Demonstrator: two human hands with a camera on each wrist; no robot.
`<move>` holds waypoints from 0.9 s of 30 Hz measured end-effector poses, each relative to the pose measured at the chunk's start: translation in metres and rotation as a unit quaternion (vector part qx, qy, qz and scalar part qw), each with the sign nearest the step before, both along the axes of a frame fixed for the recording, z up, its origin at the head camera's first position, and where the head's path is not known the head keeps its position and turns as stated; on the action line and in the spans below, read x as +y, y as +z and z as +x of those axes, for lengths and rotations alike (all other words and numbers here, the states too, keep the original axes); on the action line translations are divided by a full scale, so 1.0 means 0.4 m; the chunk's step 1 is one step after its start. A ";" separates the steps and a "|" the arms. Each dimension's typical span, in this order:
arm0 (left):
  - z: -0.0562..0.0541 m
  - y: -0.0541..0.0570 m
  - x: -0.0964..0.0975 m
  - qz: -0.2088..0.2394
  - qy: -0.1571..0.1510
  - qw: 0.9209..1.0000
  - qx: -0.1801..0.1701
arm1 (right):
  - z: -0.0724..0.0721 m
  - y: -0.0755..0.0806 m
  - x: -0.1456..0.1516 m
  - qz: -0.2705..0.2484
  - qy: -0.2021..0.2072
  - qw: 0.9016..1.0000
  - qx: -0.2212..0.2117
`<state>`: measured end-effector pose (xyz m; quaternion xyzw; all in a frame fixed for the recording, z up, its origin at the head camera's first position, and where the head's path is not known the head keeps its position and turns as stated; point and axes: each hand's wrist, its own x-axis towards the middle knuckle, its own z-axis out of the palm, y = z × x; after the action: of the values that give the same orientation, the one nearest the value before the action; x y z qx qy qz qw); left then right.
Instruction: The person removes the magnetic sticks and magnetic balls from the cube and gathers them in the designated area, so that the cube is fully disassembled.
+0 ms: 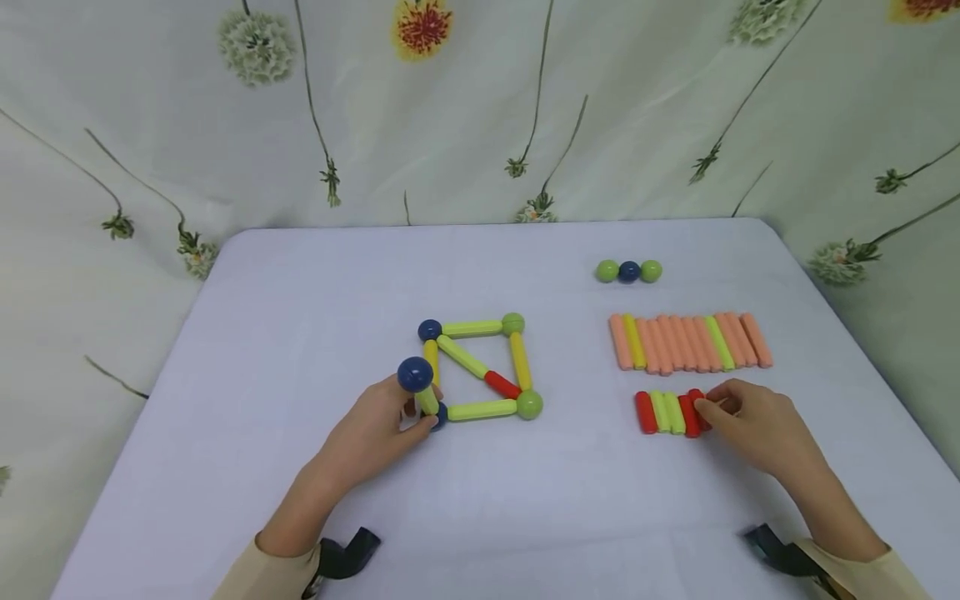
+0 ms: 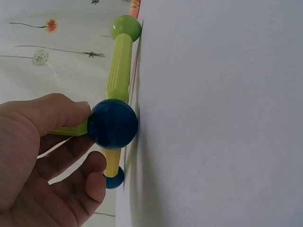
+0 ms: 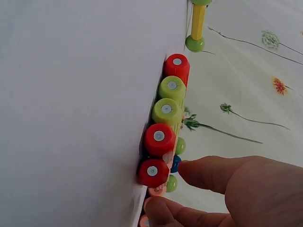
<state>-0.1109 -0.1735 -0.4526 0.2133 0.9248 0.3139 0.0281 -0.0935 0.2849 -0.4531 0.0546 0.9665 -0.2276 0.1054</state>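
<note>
A square of magnetic sticks and balls lies flat on the table, with green balls (image 1: 529, 405) on its right corners and blue balls (image 1: 430, 331) on its left ones. A yellow-green stick (image 1: 462, 357) and a short red stick (image 1: 501, 384) form its diagonal. At the near left corner my left hand (image 1: 382, 429) pinches an upright yellow-green stick (image 1: 427, 401), topped by a blue ball (image 1: 415, 374). My right hand (image 1: 757, 421) has thumb and finger around the rightmost red magnetic stick (image 3: 154, 173) in a short row; fingers partly hide it from above.
Behind the short row lies a longer row of mostly pink sticks (image 1: 678, 343), with a yellow and a yellow-green one among them. Two green balls and a blue ball (image 1: 629, 272) stand lined up farther back. A flowered cloth (image 1: 465, 125) hangs behind the table (image 1: 300, 283).
</note>
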 end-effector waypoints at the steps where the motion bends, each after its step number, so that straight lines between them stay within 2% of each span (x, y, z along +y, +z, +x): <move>1: -0.001 0.001 0.001 0.000 -0.001 1.000 -0.001 | 0.000 0.005 -0.002 0.004 -0.002 1.000 0.008; 4: -0.001 0.003 0.002 0.000 0.000 1.000 -0.003 | -0.004 0.022 -0.020 0.011 -0.004 0.999 0.038; 9: 0.002 0.005 0.003 0.004 -0.002 1.000 -0.004 | -0.018 0.059 -0.082 0.007 0.023 0.995 0.097; 16: 0.009 0.004 0.004 -0.014 0.004 1.000 0.003 | -0.062 0.102 -0.209 -0.015 0.101 0.982 0.161; 20: 0.010 0.005 0.008 -0.023 0.001 1.000 0.012 | -0.083 0.132 -0.302 -0.030 0.154 0.973 0.169; 22: 0.011 0.005 0.010 -0.024 -0.001 1.000 0.018 | -0.088 0.151 -0.352 -0.048 0.192 0.965 0.169; 24: 0.013 0.005 0.012 -0.030 -0.002 0.999 0.021 | -0.091 0.170 -0.404 -0.073 0.238 0.954 0.167; 27: 0.017 0.004 0.013 -0.040 0.004 0.999 0.022 | -0.095 0.192 -0.481 -0.129 0.319 0.924 0.166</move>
<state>-0.1043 -0.1681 -0.4509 0.2151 0.9380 0.2716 0.0151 -0.1313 0.0924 -0.3763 -0.3092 0.8988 -0.3103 0.0165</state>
